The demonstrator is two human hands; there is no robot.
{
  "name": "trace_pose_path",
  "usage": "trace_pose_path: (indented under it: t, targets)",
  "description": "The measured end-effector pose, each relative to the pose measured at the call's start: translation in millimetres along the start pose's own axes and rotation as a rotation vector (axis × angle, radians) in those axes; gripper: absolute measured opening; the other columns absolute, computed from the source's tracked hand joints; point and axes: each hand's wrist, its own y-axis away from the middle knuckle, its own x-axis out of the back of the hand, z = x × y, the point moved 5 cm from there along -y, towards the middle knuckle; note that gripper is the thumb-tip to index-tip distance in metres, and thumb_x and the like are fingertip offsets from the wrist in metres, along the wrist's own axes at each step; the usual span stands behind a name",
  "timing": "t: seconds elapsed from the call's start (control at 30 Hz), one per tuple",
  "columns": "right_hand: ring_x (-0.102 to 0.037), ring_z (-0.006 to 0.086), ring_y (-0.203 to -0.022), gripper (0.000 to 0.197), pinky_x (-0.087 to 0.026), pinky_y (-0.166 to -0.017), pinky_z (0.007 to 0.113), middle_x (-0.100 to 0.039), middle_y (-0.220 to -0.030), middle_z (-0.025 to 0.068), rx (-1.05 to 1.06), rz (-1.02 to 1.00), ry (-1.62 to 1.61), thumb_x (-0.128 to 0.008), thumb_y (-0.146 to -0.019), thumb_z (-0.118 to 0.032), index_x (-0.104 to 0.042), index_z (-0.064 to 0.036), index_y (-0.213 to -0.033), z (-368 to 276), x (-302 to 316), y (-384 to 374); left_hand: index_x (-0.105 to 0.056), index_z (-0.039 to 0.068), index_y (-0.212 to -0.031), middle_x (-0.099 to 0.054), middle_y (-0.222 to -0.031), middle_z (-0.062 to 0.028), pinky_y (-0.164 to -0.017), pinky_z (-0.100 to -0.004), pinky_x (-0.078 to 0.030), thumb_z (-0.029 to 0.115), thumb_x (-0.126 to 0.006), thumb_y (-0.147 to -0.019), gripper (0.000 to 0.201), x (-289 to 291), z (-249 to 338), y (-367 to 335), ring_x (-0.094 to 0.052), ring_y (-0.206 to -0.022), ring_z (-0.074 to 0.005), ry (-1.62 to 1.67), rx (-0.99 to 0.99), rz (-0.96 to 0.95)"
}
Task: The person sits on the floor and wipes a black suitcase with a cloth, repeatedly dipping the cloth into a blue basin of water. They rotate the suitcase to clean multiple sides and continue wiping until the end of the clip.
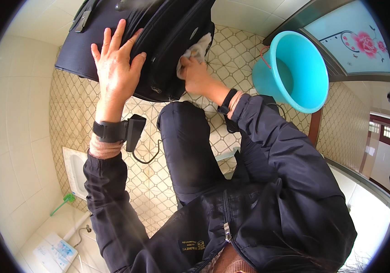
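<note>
A black fabric suitcase (163, 41) with zippers stands at the top of the view, ahead of my knees. My left hand (119, 68) lies on its side with the fingers spread, holding nothing. In my right hand (196, 75) is a crumpled whitish cloth (198, 51), pressed against the suitcase's right-hand face near its lower edge. The fingers curl round the cloth and partly hide it.
A light-blue bucket (290, 73) with a pinkish handle stands to the right, beside a glass panel (354, 38) with a printed flower. Patterned tiles cover the floor (145, 191). At left are a squat toilet (76, 170), a green brush (68, 198) and a white cistern (51, 252).
</note>
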Motion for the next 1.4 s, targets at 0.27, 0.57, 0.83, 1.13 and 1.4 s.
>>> trace_pose_path:
  t: [0.27, 0.57, 0.83, 1.13, 1.4]
  targets:
    - [-0.048, 0.0277, -0.122, 0.021, -0.039, -0.087, 0.059, -0.057, -0.120, 0.0031, 0.021, -0.201, -0.349, -0.058, -0.071, -0.004, -0.072, -0.0086, -0.085, -46.2, -55.6, 32.0, -0.061, 0.023, -0.133, -0.036, -0.155, -0.0084, -0.115, -0.0634, -0.011, 0.030, -0.063, -0.085, 0.049, -4.3, 14.0, -1.3, -0.028, -0.144, -0.0376, -0.008, 0.051, -0.012]
    - [-0.064, 0.0316, -0.108, 0.048, -0.050, -0.098, 0.043, -0.065, -0.119, 0.0182, -0.193, -0.217, -2.249, -0.051, -0.078, -0.004, -0.056, 0.0047, -0.125, 25.2, 64.5, 103.5, -0.063, 0.018, -0.132, -0.031, -0.158, 0.0016, -0.119, -0.0529, -0.006, 0.035, -0.061, -0.086, 0.048, 1.2, -45.8, -8.9, -0.021, -0.148, -0.0267, 0.104, 0.149, -0.168]
    - [-0.054, 0.0336, -0.123, 0.066, -0.043, -0.105, 0.048, -0.056, -0.134, 0.0181, -0.003, 0.040, -2.265, -0.066, -0.089, -0.037, -0.043, 0.0003, -0.140, 24.3, 125.7, 121.6, -0.066, 0.019, -0.128, -0.034, -0.157, 0.0017, -0.119, -0.0525, -0.008, 0.036, -0.060, -0.087, 0.044, -0.3, -45.9, -8.2, -0.025, -0.146, -0.0266, 0.140, 0.129, -0.118]
    - [-0.057, 0.0203, -0.101, 0.028, -0.052, -0.083, 0.036, -0.062, -0.111, 0.0020, 0.559, 0.645, -0.279, -0.062, -0.085, -0.021, -0.066, -0.0136, -0.111, -83.8, 123.6, 29.7, -0.067, 0.026, -0.127, -0.038, -0.154, -0.0012, -0.118, -0.0552, -0.010, 0.034, -0.059, -0.086, 0.042, 3.0, -29.1, -8.3, -0.027, -0.144, -0.0321, 0.109, 0.110, -0.082]
    - [-0.061, 0.0285, -0.100, 0.027, -0.052, -0.088, 0.036, -0.064, -0.108, 0.0050, 0.625, 0.583, -0.231, -0.066, -0.071, 0.000, -0.070, -0.0078, -0.098, -70.8, 152.1, -22.4, -0.070, 0.021, -0.122, -0.042, -0.151, -0.0047, -0.117, -0.0568, -0.013, 0.037, -0.060, -0.085, 0.041, 4.8, -32.0, -3.2, -0.031, -0.141, -0.0344, 0.129, 0.050, -0.005]
